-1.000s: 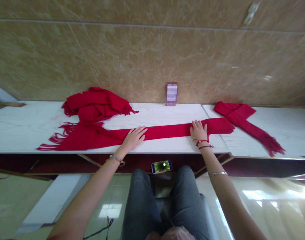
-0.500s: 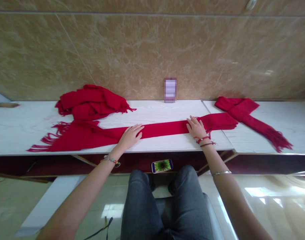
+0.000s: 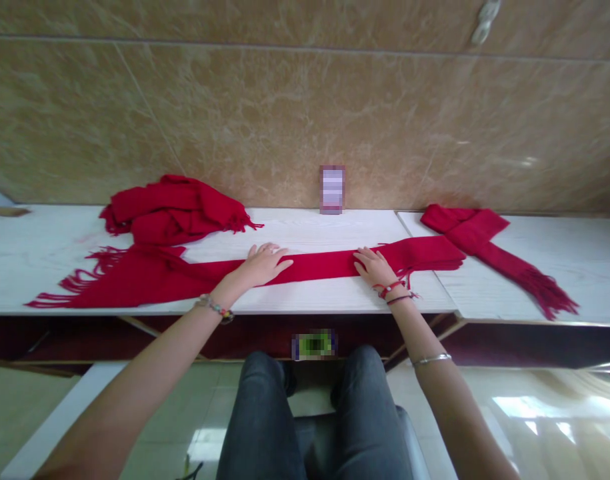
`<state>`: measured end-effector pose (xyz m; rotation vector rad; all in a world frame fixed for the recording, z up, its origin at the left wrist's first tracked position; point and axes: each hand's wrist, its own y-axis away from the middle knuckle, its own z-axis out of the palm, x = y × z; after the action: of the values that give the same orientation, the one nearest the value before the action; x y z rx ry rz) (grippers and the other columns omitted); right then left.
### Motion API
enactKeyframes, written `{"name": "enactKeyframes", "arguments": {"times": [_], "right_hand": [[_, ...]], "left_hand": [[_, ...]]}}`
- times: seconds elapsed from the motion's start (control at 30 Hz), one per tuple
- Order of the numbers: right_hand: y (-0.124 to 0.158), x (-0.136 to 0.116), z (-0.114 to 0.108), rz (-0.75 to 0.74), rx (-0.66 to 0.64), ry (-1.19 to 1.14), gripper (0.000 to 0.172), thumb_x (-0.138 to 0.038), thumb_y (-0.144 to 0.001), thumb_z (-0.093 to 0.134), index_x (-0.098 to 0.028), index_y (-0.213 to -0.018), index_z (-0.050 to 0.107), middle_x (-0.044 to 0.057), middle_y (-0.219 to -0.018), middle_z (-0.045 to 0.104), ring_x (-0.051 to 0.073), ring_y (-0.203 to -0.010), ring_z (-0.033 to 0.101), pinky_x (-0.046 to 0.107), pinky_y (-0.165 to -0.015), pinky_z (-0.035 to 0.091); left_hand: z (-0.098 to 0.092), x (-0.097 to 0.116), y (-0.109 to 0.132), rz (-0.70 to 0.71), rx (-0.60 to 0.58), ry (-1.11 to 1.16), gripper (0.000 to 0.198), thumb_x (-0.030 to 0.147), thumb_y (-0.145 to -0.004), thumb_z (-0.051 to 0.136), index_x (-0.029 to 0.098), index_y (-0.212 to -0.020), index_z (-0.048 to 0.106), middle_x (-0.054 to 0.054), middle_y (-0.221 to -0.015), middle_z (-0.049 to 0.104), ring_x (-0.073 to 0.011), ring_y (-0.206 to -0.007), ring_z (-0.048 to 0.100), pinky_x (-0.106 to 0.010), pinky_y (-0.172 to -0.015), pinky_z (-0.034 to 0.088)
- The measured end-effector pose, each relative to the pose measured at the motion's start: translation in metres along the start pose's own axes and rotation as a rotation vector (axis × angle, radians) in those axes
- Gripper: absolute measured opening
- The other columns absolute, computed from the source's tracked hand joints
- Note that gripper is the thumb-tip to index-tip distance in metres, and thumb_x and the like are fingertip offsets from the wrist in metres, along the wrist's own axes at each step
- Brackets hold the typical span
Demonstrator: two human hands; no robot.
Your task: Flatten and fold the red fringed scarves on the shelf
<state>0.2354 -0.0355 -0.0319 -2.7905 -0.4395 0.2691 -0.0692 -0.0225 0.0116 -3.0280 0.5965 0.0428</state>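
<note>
A long red scarf [image 3: 319,265] lies stretched across the white tabletop, narrow in the middle. Its left end fans out wide with a loose fringe, while the right end is folded in layers. On the middle stretch rests my left hand [image 3: 263,265], palm down, fingers extended and thumb apart. Farther right, near the folded layers, my right hand [image 3: 375,267] lies flat on the same scarf with its fingers stretched out. Behind the left end is a crumpled red scarf [image 3: 172,210]. Another red scarf [image 3: 467,230], folded across itself, lies beyond the right end.
A blurred upright card or screen [image 3: 333,190] leans on the tiled wall [image 3: 265,113] at the table's back. Below the table edge, a phone [image 3: 315,345] lies on the dark shelf [image 3: 265,333], above my knees. A seam crosses the white tabletop [image 3: 545,240].
The view has shifted slightly. My right hand has slid a little left along the scarf, and my left hand slightly right. The scarf's fringed left end lies a little farther left.
</note>
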Motion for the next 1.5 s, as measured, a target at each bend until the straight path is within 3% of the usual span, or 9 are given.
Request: {"name": "enactKeyframes", "arguments": {"times": [0.13, 0.3, 0.43, 0.57, 0.73, 0.87, 1.13, 1.3, 1.5], "right_hand": [[-0.002, -0.002, 0.000, 0.011, -0.012, -0.004, 0.039, -0.021, -0.089, 0.041, -0.015, -0.124, 0.057, 0.014, -0.133, 0.052, 0.022, -0.126, 0.045, 0.044, -0.105, 0.033], [-0.002, -0.003, -0.002, 0.051, 0.040, -0.002, 0.041, -0.022, -0.088, 0.043, -0.013, -0.126, 0.054, 0.015, -0.136, 0.049, 0.024, -0.128, 0.043, 0.047, -0.106, 0.031], [-0.002, -0.001, -0.001, -0.028, 0.046, -0.068, 0.036, -0.022, -0.087, 0.045, -0.015, -0.119, 0.060, 0.014, -0.130, 0.055, 0.023, -0.124, 0.046, 0.046, -0.105, 0.032], [-0.003, 0.003, 0.001, -0.112, 0.097, -0.151, 0.031, -0.019, -0.086, 0.046, -0.017, -0.109, 0.066, 0.011, -0.116, 0.065, 0.020, -0.111, 0.057, 0.042, -0.101, 0.038], [-0.005, 0.005, -0.003, -0.016, 0.204, -0.166, 0.032, -0.013, -0.085, 0.040, -0.015, -0.099, 0.069, 0.010, -0.099, 0.070, 0.019, -0.094, 0.063, 0.033, -0.088, 0.048], [-0.003, 0.005, -0.007, 0.001, 0.252, -0.176, 0.032, -0.015, -0.084, 0.041, -0.013, -0.099, 0.069, 0.011, -0.097, 0.070, 0.020, -0.093, 0.063, 0.033, -0.087, 0.048], [0.002, 0.004, -0.012, -0.307, 0.097, -0.318, 0.030, -0.033, -0.078, 0.056, -0.016, -0.100, 0.068, 0.008, -0.101, 0.070, 0.021, -0.098, 0.062, 0.037, -0.090, 0.047], [0.001, 0.007, -0.009, -0.345, 0.099, -0.330, 0.025, -0.026, -0.080, 0.051, -0.017, -0.093, 0.071, 0.008, -0.100, 0.070, 0.019, -0.096, 0.063, 0.034, -0.087, 0.049], [0.000, 0.011, -0.005, -0.410, 0.214, -0.337, 0.020, -0.015, -0.077, 0.051, -0.019, -0.079, 0.070, 0.007, -0.089, 0.072, 0.019, -0.087, 0.065, 0.035, -0.078, 0.054]], "left_hand": [[-0.002, 0.047, -0.036, 0.173, 0.080, 0.100, 0.052, 0.043, -0.094, 0.031, 0.018, -0.140, 0.036, -0.013, -0.149, 0.029, -0.0286, -0.138, 0.024, -0.046, -0.107, 0.028], [0.024, 0.079, -0.049, 0.246, 0.059, 0.110, 0.052, 0.042, -0.094, 0.034, 0.018, -0.141, 0.034, -0.011, -0.150, 0.028, -0.0281, -0.138, 0.024, -0.046, -0.108, 0.027], [0.032, 0.079, -0.045, 0.288, 0.175, 0.127, 0.048, 0.038, -0.094, 0.036, 0.015, -0.135, 0.043, -0.012, -0.144, 0.038, -0.0245, -0.135, 0.031, -0.042, -0.108, 0.029], [0.025, 0.082, -0.044, 0.484, 0.206, 0.179, 0.041, 0.034, -0.090, 0.046, 0.015, -0.125, 0.054, -0.012, -0.135, 0.050, -0.0219, -0.127, 0.043, -0.036, -0.106, 0.033], [0.015, 0.081, -0.044, 0.657, 0.210, 0.273, 0.032, 0.031, -0.084, 0.056, 0.016, -0.112, 0.062, -0.010, -0.117, 0.063, -0.0206, -0.107, 0.059, -0.033, -0.096, 0.044], [0.014, 0.073, -0.043, 0.635, 0.247, 0.379, 0.022, 0.025, -0.084, 0.055, 0.015, -0.101, 0.065, -0.008, -0.104, 0.067, -0.0179, -0.096, 0.062, -0.030, -0.090, 0.047], [0.011, 0.071, -0.042, 0.654, 0.164, 0.417, 0.025, 0.023, -0.081, 0.060, 0.015, -0.104, 0.065, -0.007, -0.104, 0.066, -0.0186, -0.096, 0.061, -0.030, -0.089, 0.047], [0.013, 0.073, -0.044, 0.628, 0.168, 0.448, 0.021, 0.021, -0.085, 0.054, 0.016, -0.102, 0.066, -0.006, -0.100, 0.068, -0.0168, -0.092, 0.062, -0.029, -0.086, 0.047], [0.014, 0.073, -0.045, 0.645, 0.207, 0.450, 0.015, 0.018, -0.084, 0.055, 0.016, -0.092, 0.068, -0.005, -0.091, 0.069, -0.0159, -0.082, 0.063, -0.028, -0.079, 0.049]]}}
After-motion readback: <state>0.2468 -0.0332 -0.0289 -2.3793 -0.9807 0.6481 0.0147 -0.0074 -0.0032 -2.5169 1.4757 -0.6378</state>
